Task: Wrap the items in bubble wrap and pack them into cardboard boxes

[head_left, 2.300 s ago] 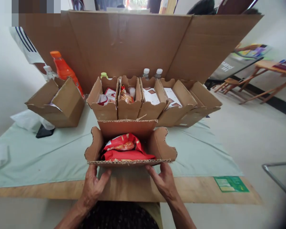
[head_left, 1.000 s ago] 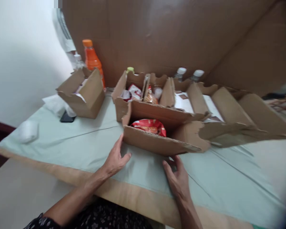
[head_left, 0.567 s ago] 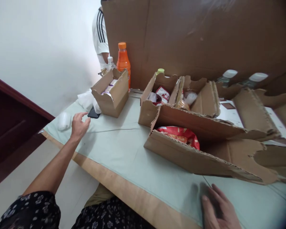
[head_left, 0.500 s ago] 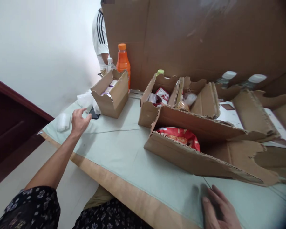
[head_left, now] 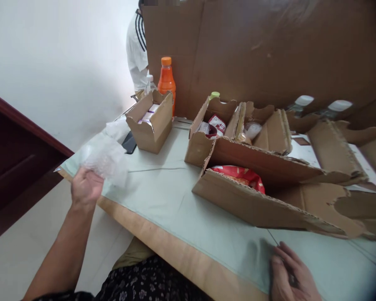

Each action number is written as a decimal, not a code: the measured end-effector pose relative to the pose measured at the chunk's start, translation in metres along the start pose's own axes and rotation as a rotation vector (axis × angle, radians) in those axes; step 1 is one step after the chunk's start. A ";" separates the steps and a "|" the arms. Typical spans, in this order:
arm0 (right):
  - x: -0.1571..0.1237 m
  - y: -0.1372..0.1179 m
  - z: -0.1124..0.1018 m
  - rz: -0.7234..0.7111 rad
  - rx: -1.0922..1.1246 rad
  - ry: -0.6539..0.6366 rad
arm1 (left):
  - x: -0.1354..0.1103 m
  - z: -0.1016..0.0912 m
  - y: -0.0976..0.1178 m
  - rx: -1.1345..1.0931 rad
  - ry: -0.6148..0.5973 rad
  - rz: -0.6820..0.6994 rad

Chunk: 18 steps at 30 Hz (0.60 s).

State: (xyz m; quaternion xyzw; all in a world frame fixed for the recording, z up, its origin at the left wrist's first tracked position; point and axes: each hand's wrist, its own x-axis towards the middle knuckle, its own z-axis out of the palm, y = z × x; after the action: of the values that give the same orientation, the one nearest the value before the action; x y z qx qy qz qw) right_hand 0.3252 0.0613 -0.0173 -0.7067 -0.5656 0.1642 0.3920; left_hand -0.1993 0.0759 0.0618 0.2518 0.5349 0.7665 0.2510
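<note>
My left hand (head_left: 87,184), palm turned up over the table's left end, is closed on a crumpled clear plastic bag (head_left: 105,161) that spreads out beyond the fingers. Another piece of clear plastic (head_left: 118,128) lies behind it. Beside that, a dark phone (head_left: 129,143) rests against a small cardboard box (head_left: 153,133) holding white packs (head_left: 148,115). At the table's front edge my right hand (head_left: 293,274) rests on its side, fingers loosely bent and apart from the thumb, with nothing visible in it. A long cardboard box (head_left: 253,207) with a red packet (head_left: 242,177) stands beyond it.
More cardboard boxes (head_left: 200,148) stand in a row, with packets inside. An orange bottle (head_left: 166,81) and bottles with white caps (head_left: 303,100) stand behind, against a tall cardboard panel (head_left: 253,50). Past the panel's left edge is a person in a white shirt (head_left: 137,46).
My left hand has drawn back toward me and turned palm up, now with the plastic bag lifted in it. The right hand stays at the front edge. The view has shifted slightly.
</note>
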 end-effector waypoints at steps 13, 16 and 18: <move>-0.042 -0.087 0.046 0.066 0.816 -0.801 | -0.156 0.080 -0.026 -0.560 -0.382 -1.115; -0.046 -0.089 0.035 0.244 1.010 -0.992 | -0.167 0.079 -0.041 -0.578 -0.380 -1.142; -0.053 -0.088 0.028 0.277 1.088 -0.980 | -0.172 0.082 -0.047 -0.529 -0.360 -1.083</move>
State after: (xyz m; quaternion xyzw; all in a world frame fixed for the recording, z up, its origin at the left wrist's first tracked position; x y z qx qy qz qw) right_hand 0.2315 0.0271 0.0187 -0.3234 -0.4200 0.7653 0.3651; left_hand -0.0121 0.0346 0.0218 -0.0002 0.3282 0.5827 0.7434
